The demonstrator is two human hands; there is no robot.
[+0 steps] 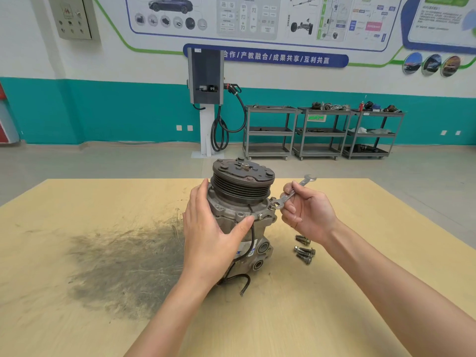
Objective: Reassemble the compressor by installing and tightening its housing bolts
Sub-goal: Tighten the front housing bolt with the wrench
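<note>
Smudged wooden table (334, 318), teal-banded wall (116, 112)

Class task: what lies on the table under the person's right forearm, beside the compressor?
Loose bolts lie there on the table, right of the compressor. The right hand may cover more.

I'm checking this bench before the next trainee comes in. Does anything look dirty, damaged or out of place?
Yes. A broad dark grey smudge stains the pale wooden tabletop left of the grey metal compressor. The compressor's black cable ends loose on the table. Several loose bolts lie to its right, not yet fitted.
</note>
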